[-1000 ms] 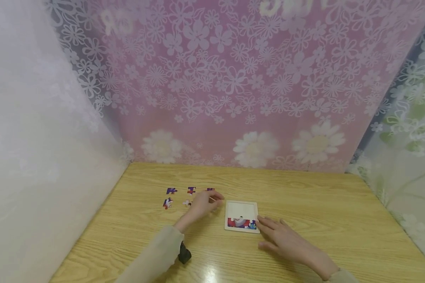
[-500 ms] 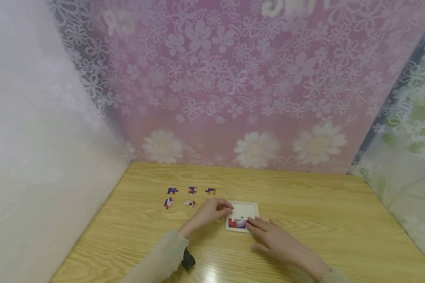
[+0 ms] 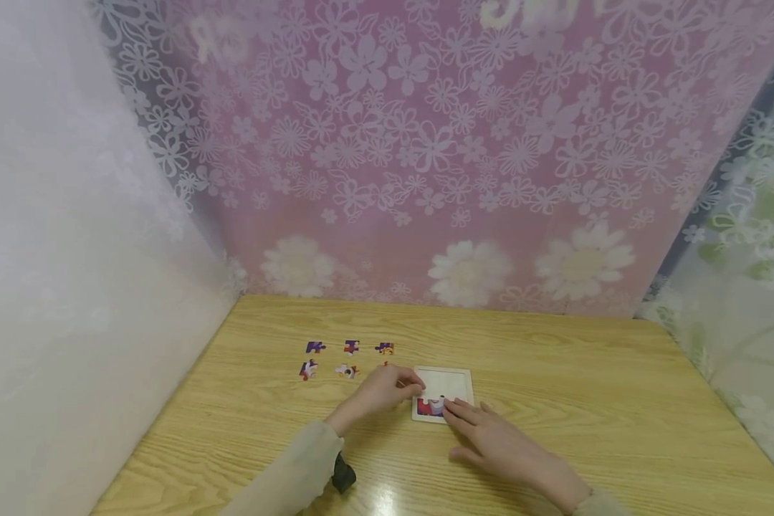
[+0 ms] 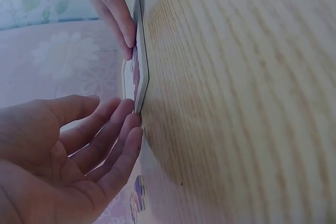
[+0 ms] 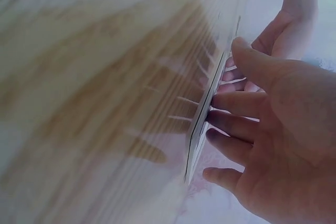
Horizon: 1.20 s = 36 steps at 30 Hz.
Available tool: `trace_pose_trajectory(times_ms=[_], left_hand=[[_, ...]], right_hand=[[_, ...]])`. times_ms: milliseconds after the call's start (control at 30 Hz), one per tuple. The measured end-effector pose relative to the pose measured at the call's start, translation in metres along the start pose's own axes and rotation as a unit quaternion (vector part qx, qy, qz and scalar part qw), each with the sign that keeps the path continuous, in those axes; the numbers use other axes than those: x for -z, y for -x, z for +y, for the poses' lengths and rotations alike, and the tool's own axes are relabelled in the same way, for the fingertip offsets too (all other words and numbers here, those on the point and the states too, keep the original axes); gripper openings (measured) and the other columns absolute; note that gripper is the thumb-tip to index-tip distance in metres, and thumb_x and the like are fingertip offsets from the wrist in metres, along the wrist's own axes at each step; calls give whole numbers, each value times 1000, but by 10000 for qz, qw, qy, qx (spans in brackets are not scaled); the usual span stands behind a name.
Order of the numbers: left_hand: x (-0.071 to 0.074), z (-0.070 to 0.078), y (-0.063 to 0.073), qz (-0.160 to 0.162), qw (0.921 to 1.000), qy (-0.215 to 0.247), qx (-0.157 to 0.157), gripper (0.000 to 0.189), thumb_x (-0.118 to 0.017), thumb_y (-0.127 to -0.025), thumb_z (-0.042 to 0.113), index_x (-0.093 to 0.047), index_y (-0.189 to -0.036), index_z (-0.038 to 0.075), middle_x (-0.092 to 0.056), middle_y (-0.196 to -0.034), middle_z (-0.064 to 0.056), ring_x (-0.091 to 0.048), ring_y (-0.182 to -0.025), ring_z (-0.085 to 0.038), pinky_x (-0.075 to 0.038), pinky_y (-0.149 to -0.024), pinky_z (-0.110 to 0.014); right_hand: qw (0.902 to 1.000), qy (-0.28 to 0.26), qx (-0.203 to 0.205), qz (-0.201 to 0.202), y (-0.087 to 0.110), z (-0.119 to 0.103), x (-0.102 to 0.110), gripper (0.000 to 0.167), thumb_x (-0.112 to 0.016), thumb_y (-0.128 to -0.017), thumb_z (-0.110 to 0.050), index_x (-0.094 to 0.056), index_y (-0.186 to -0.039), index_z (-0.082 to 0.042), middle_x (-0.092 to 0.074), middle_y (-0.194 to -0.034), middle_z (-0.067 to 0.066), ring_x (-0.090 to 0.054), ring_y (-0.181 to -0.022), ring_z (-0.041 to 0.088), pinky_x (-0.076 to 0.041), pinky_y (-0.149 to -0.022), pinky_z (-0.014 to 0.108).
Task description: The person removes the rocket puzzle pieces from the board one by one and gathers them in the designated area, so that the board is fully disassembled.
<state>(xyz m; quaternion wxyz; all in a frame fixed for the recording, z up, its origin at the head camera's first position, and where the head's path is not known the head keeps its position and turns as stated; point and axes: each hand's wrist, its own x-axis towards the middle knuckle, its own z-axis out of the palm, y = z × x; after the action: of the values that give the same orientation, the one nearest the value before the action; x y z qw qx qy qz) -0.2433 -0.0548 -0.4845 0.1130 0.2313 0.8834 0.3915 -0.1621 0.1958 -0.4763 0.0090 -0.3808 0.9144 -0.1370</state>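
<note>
A small square puzzle tray [image 3: 450, 378] with a pale rim lies on the table, its near part filled with red, purple and grey picture pieces [image 3: 428, 407]. My left hand [image 3: 383, 387] is at the tray's left edge, fingers loosely bent; in the left wrist view the fingertips touch the rim and nothing sits between thumb and fingers. Straight fingers of my right hand [image 3: 493, 438] rest on the pieces at the near right, hiding that corner. The right wrist view has those fingertips along the tray [image 5: 199, 121].
Several loose jigsaw pieces lie left of the tray in two rows, among them a purple piece [image 3: 314, 347], a purple-and-orange piece [image 3: 385, 349] and a white piece [image 3: 347, 371]. A reddish piece [image 3: 385, 364] is mostly hidden behind the left hand. Patterned curtains surround the wooden table [image 3: 555, 373].
My left hand has moved right from beside the loose pieces to the tray's left edge. My right hand has slid left from the tray's right rim onto the pieces inside.
</note>
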Motion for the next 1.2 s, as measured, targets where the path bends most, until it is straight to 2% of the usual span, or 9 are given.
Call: trace_pose_trajectory(times_ms=[233, 467, 567, 800, 900, 1000, 1200], left_hand=[[1, 2, -1, -70, 10000, 47, 46, 17, -65, -101, 28, -77, -106, 17, -74, -97, 9, -66, -88, -6, -52, -72, -26], [-1, 7, -2, -126, 9997, -185, 65, 18, -64, -101, 28, -79, -105, 18, -75, -100, 7, -66, -92, -7, -53, -79, -27], [-3, 9, -3, -163, 9995, -240, 84, 20, -65, -101, 28, -80, -103, 16, -76, -101, 5, -64, -85, -5, -51, -74, -25], [-6, 10, -3, -241, 9992, -320, -40, 21, -64, -101, 27, -82, -101, 16, -76, -102, 4, -48, -67, -3, -37, -59, -21], [-7, 10, -4, -230, 9990, -364, -110, 21, -64, -101, 26, -82, -100, 16, -77, -101, 5, -48, -66, -3, -36, -58, -21], [-8, 11, -5, -223, 9989, -410, -95, 20, -64, -101, 26, -82, -98, 16, -76, -99, 6, -51, -71, -1, -40, -63, -20], [-11, 15, -5, -203, 9988, -440, 50, 17, -66, -100, 25, -80, -97, 15, -73, -89, 8, -50, -69, -3, -41, -62, -21]], right_hand=[[9999, 27, -80, -113, -1, 2, -3, 70, -55, -101, -49, -48, -147, 3, -46, -153, 19, -48, -137, 38, -36, -109, 64], [9998, 76, -105, -129, -1, -2, 0, 70, -57, -101, -47, -48, -147, 4, -46, -154, 19, -48, -138, 38, -35, -110, 63], [9997, 93, -129, -169, -1, -2, 0, 70, -56, -101, -49, -48, -148, 3, -45, -154, 19, -48, -138, 37, -35, -110, 63], [9995, 110, -182, -247, 0, -4, 0, 72, -54, -102, -50, -45, -150, 3, -44, -155, 19, -47, -139, 36, -35, -110, 64], [9995, 100, -181, -250, 0, -5, 1, 72, -54, -101, -50, -45, -150, 3, -43, -156, 19, -46, -139, 36, -34, -110, 63], [9995, 91, -185, -249, 1, -6, 2, 72, -55, -101, -50, -45, -150, 3, -43, -155, 20, -46, -139, 37, -34, -110, 64], [9993, 62, -237, -295, 1, -7, 3, 73, -56, -101, -49, -45, -150, 3, -42, -156, 20, -46, -139, 39, -33, -111, 63]])
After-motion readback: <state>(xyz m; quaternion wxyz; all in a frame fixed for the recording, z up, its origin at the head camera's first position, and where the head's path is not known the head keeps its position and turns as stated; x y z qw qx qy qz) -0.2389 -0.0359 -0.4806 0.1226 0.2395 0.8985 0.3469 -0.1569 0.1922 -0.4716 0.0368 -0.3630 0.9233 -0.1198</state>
